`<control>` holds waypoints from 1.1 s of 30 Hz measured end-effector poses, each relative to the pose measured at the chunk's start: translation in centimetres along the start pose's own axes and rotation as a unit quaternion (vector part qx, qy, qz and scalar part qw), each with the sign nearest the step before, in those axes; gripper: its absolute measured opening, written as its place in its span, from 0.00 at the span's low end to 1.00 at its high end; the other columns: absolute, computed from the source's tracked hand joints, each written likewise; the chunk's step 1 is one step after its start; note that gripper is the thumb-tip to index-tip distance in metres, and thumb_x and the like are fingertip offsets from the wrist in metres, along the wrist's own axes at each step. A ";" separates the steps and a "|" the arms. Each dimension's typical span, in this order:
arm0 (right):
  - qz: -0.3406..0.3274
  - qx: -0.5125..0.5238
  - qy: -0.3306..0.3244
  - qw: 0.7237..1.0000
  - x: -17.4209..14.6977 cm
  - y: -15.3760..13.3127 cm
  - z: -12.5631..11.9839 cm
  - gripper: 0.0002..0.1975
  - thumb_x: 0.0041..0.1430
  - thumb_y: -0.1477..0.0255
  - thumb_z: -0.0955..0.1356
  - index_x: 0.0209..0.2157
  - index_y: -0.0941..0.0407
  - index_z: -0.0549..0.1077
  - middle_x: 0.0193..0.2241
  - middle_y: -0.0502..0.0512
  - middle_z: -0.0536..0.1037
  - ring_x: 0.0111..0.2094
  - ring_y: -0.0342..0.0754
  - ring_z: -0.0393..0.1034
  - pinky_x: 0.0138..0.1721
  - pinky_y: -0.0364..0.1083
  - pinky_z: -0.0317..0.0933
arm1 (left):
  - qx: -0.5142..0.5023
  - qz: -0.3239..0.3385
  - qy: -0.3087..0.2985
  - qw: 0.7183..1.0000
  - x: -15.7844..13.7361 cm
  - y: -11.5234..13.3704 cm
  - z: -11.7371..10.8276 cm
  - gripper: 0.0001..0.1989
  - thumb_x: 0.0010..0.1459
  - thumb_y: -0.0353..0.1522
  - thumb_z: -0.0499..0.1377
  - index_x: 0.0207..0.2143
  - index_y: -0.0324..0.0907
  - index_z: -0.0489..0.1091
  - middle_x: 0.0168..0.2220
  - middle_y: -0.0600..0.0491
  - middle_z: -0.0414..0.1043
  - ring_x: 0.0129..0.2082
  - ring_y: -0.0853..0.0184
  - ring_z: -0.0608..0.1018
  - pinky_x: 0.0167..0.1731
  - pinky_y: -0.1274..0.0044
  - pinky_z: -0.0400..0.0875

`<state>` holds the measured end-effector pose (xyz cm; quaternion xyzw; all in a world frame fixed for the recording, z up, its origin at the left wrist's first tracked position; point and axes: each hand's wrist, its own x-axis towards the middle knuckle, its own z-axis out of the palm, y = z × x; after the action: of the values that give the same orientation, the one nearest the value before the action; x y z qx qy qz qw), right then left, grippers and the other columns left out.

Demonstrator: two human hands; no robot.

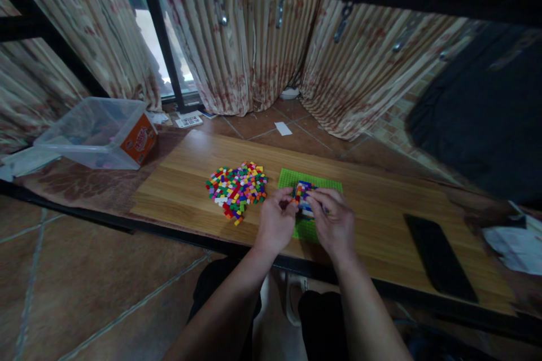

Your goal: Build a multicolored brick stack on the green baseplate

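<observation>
A build of small coloured toy bricks [305, 185], blue, red, orange and white among them, stands on a green studded baseplate [311, 175]. My left hand [276, 219] is closed at the build's left side, thumb and fingertips against its red and orange bricks. From the right, my right hand [336, 220] bends over the build with thumb and forefinger pinched on it. The fingers hide much of the build, so any single loose brick between them cannot be made out. To the left of the baseplate lies a heap of loose mixed bricks [237, 186].
The wooden board [169, 180] carries the bricks and, at right, a black flat slab [440, 256]. A clear plastic bin [97, 146] with an orange label stands at far left. Papers [514, 245] lie at far right. Curtains [254, 56] hang behind.
</observation>
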<state>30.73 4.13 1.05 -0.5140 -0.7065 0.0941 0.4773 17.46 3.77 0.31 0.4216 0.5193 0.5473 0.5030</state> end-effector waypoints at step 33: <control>0.069 -0.048 0.004 0.996 0.6 1.9 0.8 0.09 0.59 0.66 0.68 0.29 0.53 0.79 0.33 0.55 0.75 0.38 0.51 0.70 0.42 0.52 0.63 | 0.107 -0.001 0.014 0.994 0.1 0.1 -0.2 0.12 0.54 0.23 0.60 0.41 0.39 0.76 0.36 0.50 0.79 0.33 0.67 0.78 0.39 0.75 0.73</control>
<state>31.34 5.77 -0.18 -0.5841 -0.6713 0.0903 0.4472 17.23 3.89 0.35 0.4649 0.5822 0.4937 0.4485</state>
